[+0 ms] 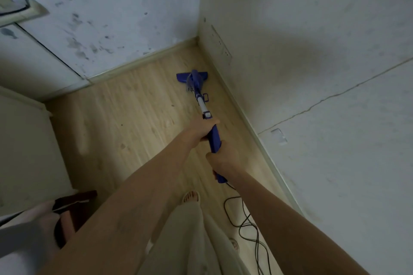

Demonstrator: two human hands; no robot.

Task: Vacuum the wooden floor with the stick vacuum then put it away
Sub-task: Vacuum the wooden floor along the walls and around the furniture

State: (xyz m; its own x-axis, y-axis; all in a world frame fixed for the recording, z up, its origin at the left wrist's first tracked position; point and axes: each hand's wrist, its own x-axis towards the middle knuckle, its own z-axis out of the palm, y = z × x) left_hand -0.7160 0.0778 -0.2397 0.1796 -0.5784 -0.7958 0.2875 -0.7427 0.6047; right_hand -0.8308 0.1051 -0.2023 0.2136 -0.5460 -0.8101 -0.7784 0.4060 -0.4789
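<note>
Fingers (pixel 207 138) of both hands wrap the stick vacuum (pixel 215 138) handle. I'd keep its head (pixel 192 76) flat, sweeping along the skirting (pixel 243 116), minding the cord (pixel 248 223).

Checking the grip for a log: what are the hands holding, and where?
Both grip the stick vacuum by its blue handle: left hand higher, right hand lower.

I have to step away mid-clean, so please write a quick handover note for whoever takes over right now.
Left hand grips the blue stick vacuum high on its handle; right hand grips lower down.
The vacuum's blue floor head sits on the light wooden floor near the corner by the white wall.
The black power cord trails by the feet.
Done: vacuuming is under way.
Left: remaining floor, then put the vacuum away.
</note>
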